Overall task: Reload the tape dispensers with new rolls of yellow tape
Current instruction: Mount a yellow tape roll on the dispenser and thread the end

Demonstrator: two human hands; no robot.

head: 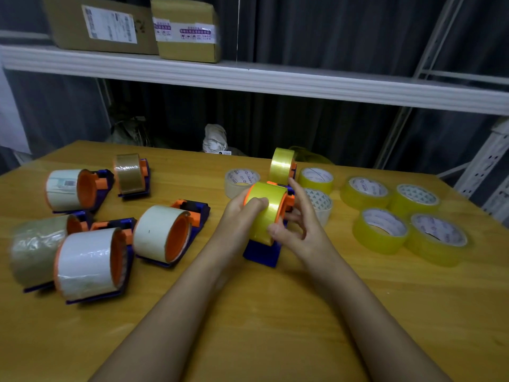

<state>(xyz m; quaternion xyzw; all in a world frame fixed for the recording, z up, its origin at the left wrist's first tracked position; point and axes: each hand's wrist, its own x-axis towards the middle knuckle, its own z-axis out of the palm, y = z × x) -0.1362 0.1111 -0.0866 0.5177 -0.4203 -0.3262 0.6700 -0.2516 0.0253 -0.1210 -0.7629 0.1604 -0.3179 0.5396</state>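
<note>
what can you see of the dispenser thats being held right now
The held dispenser has a dark blue plastic base resting on the wooden table and an orange hub carrying a glossy yellow tape roll, standing on edge. The left hand curls over the roll's left side and top. The right hand pinches at the roll's lower front, with fingers against the orange side piece. Another yellow-loaded dispenser stands just behind it.

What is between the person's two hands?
A yellow tape roll on a blue dispenser, gripped by the left hand and right hand, seen in the head view.
</note>
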